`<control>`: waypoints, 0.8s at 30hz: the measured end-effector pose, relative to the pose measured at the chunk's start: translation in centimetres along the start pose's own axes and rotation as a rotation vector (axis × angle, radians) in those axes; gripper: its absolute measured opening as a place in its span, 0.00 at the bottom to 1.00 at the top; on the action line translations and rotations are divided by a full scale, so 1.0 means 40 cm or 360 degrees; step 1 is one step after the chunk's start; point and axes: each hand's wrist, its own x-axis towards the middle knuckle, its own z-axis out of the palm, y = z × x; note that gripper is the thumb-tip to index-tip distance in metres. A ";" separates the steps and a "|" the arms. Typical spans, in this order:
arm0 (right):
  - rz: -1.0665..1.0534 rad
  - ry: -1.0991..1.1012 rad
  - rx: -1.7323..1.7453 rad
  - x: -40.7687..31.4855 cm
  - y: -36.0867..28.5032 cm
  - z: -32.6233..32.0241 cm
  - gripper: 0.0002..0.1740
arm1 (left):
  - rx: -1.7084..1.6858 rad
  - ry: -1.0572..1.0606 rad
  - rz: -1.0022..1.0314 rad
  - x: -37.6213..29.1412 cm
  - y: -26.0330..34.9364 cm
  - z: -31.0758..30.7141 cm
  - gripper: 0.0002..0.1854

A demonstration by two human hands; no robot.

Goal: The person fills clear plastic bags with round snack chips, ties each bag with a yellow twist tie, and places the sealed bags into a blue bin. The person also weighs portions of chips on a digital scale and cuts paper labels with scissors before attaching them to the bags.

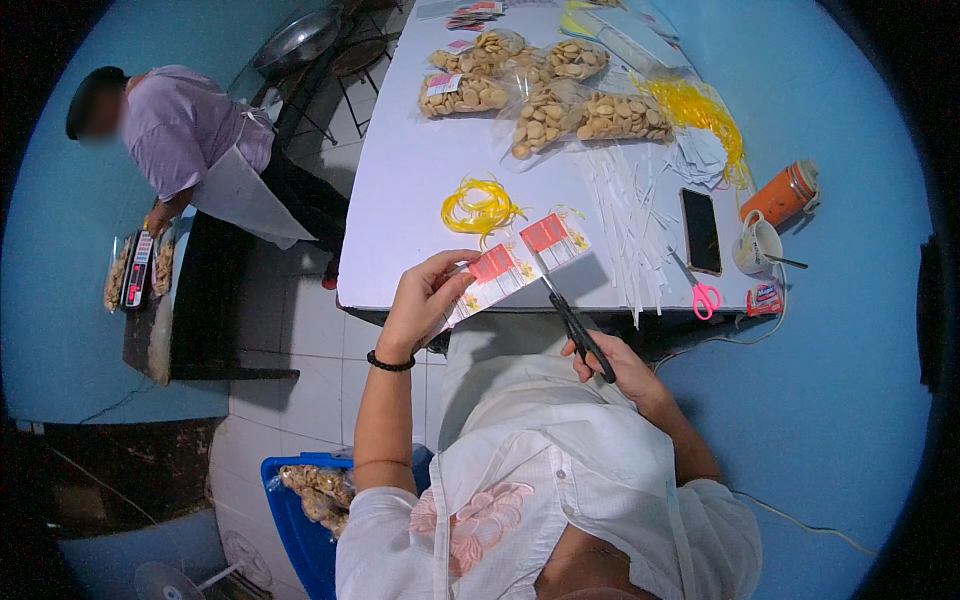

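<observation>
My left hand (431, 296) holds a strip of printed paper labels (495, 276) by its left part, over the table's near edge. In my right hand (611, 360) is a pair of black-handled scissors (574, 322), its blades at the strip between two labels. A label (553, 241) lies beyond the blades at the strip's right end; whether it is still joined I cannot tell. A coil of yellow ribbon (480, 206) lies just past my left hand. White paper offcuts (626, 225) are spread to the right.
Bags of round biscuits (626, 116) lie at the back, beside yellow ribbons (697, 109). On the right are a phone (700, 230), pink scissors (705, 300), a mug (757, 244) and an orange container (780, 195). A co-worker (202, 142) stands left by a scale; a blue crate (289, 517) sits below.
</observation>
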 end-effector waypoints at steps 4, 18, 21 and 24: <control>-0.0006 -0.0002 0.0026 -0.004 -0.004 0.004 0.12 | -0.0079 -0.0019 -0.0009 0.004 0.000 0.002 0.14; 0.0014 0.0168 -0.0047 -0.014 0.012 0.006 0.10 | -0.0125 -0.0165 -0.0114 0.019 -0.010 0.036 0.15; 0.0072 0.0217 -0.0011 -0.014 0.019 0.006 0.12 | -0.0194 -0.0167 -0.0130 0.023 -0.013 0.045 0.15; 0.0059 0.0257 0.0016 -0.018 0.029 0.003 0.13 | -0.0161 -0.0228 -0.0151 0.027 -0.015 0.054 0.15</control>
